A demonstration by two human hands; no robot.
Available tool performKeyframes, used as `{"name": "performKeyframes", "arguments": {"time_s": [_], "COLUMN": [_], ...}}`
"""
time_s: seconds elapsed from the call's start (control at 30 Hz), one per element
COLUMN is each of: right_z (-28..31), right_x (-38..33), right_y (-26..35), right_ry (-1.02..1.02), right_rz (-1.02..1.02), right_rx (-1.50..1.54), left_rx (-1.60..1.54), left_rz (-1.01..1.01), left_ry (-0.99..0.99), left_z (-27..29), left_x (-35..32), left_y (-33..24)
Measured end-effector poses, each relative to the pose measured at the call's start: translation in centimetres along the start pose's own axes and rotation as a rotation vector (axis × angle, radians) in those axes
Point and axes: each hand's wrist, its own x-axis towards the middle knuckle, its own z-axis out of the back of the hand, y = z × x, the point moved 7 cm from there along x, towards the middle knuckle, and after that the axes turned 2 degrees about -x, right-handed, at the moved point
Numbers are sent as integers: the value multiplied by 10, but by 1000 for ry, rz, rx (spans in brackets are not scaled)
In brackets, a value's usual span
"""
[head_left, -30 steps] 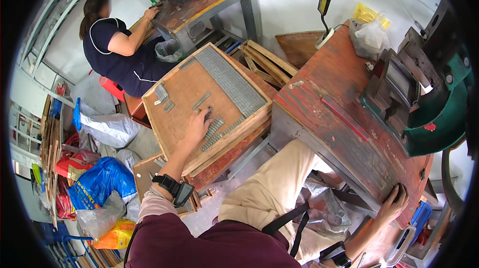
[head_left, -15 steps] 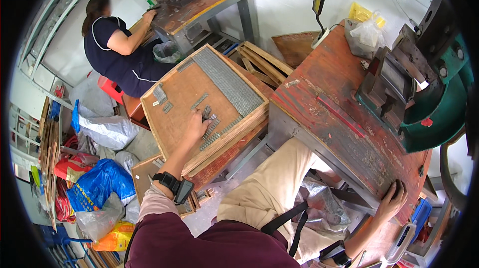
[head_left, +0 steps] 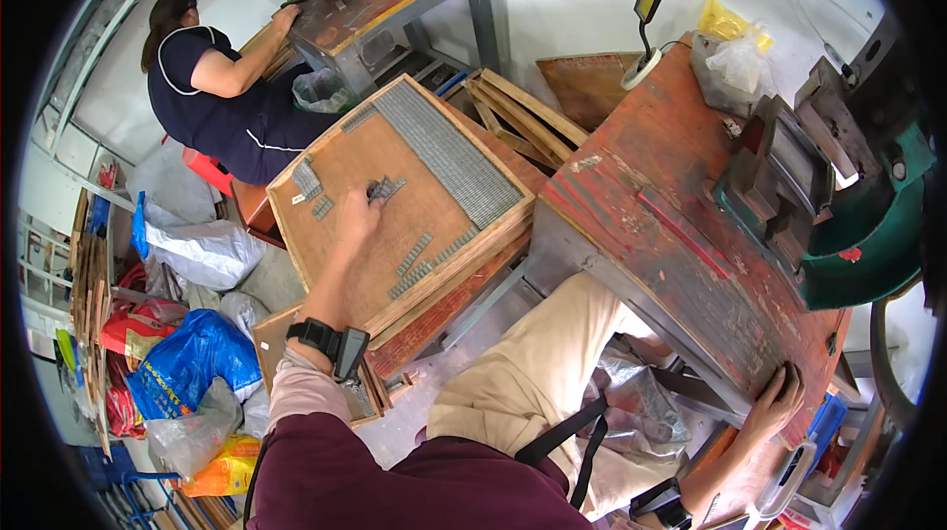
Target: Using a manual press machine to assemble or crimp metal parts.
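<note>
The left hand [head_left: 357,218] pinches gray blocks [head_left: 387,189] in the tray [head_left: 439,200] — the right hand [head_left: 774,410] rests on the desk [head_left: 631,254], maybe for balance — can't tell its grip.

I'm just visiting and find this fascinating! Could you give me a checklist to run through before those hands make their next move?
1. Left hand over the wooden tray: ok, its fingers are at a small cluster of metal pieces.
2. Firm hold on a piece: cannot tell, the hand hides the contact.
3. Large packed block in neat rows: ok, along one side of the tray.
4. All pieces gathered in that block: not ok, short rows lie apart.
5. Right hand away from the green machine: ok, it is at the bench edge.
</note>
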Motion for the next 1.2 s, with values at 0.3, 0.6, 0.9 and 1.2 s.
{"name": "performKeyframes", "arguments": {"time_s": [0.3,0.6,0.9,1.2], "right_z": [-5,-7,-8,-6], "right_x": [-2,-1,-3,-5], "right_y": [-9,-15,-15,-18], "right_ry": [-16,-61,-37,-44], "right_rz": [14,31,16,5], "right_rx": [-10,-40,-28,-33], "left_rx": [89,-12,-172,-402], "left_rz": [-155,-170,9,182], "left_ry": [-16,282,437,705], "left_z": [-14,-22,-45,-46], "left_x": [21,-53,-58,-86], "left_y": [8,-43,-9,-8]}}
